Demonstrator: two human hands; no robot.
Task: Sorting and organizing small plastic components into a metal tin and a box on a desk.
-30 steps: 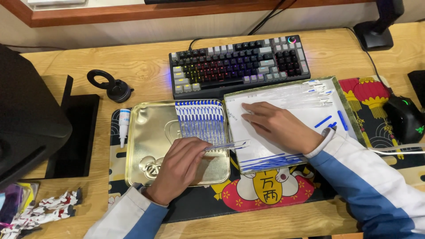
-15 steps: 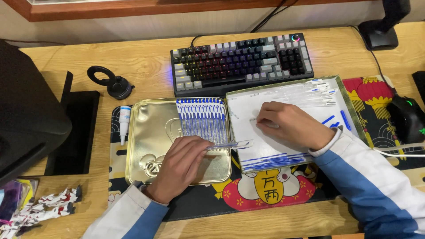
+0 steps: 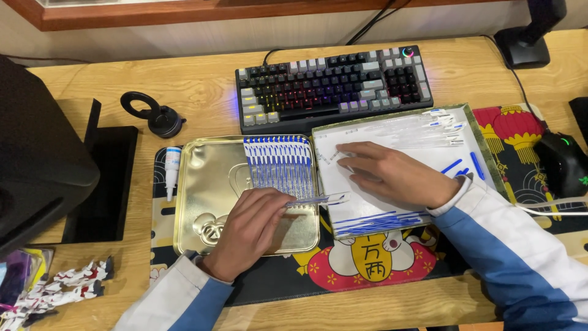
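Observation:
My left hand (image 3: 248,225) rests over the gold metal tray (image 3: 202,184) and pinches a thin clear tube with a blue refill (image 3: 318,200), its tip pointing right. A neat row of blue pen refills (image 3: 278,164) lies across the tray's right half. My right hand (image 3: 392,175) lies palm down on the white tray (image 3: 367,214), fingers reaching left toward small loose pieces (image 3: 334,156). Clear tubes (image 3: 422,129) are piled at that tray's far edge, and several blue refills (image 3: 380,220) lie along its near edge.
A backlit keyboard (image 3: 331,83) sits behind both trays. A small white glue bottle (image 3: 172,168) lies left of the gold tray, beside a black ring stand (image 3: 153,113). A black mouse (image 3: 563,162) is at right, a dark case (image 3: 37,165) at left, wrappers (image 3: 55,291) at the lower left.
My right hand has slid left across the white tray toward its upper-left corner. My left hand stays in place holding the tube.

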